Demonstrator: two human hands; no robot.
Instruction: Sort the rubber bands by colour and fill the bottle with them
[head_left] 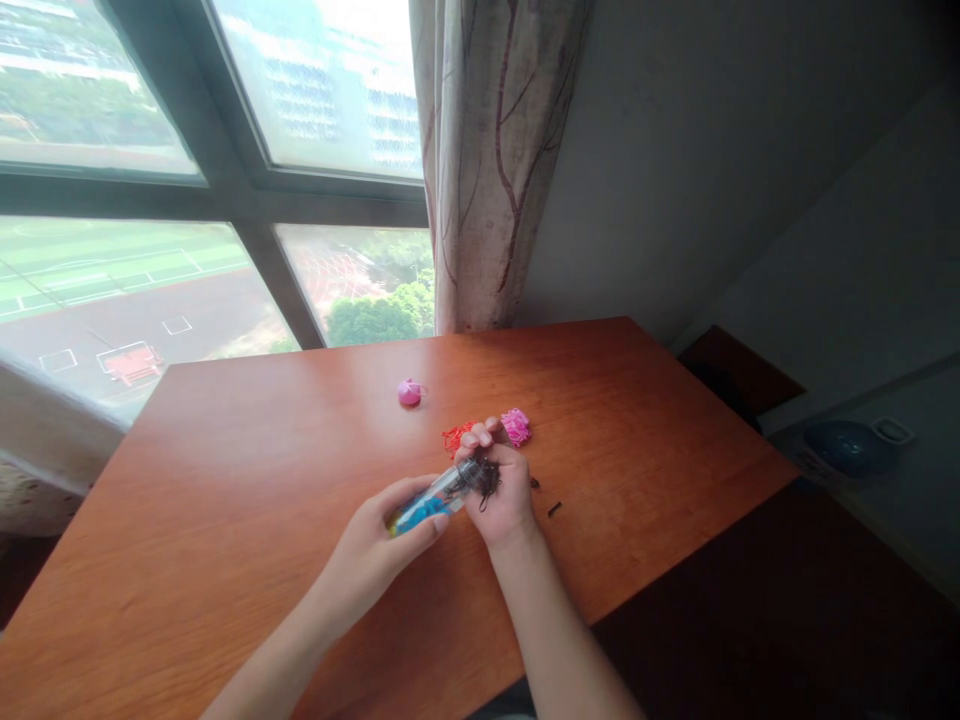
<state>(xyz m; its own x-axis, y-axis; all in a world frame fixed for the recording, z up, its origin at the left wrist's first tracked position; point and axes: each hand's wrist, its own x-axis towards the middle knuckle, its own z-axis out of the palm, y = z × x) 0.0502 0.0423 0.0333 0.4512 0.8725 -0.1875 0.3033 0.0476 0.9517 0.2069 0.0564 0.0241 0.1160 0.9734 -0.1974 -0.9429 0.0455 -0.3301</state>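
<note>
My left hand [375, 540] is closed round a clear plastic tube [455, 480], tilted with its mouth at my right palm. Blue bands [424, 512] and a little yellow show inside it. Cupped palm up, my right hand [510, 490] holds a clump of black elastic bands [486, 476], some still at the tube's mouth. Just beyond my fingers lie a pile of red bands [455, 437] and a pile of pink bands [516, 428], both on the table. Farther back sits a round pink cap-like piece [409, 392] with a thin loop.
The brown wooden table [247, 470] reaches to the window and the curtain [502, 170]. Small dark bits [555, 509] lie on it right of my right wrist. Off the table's right side, a blue rounded container [847, 447] stands lower down.
</note>
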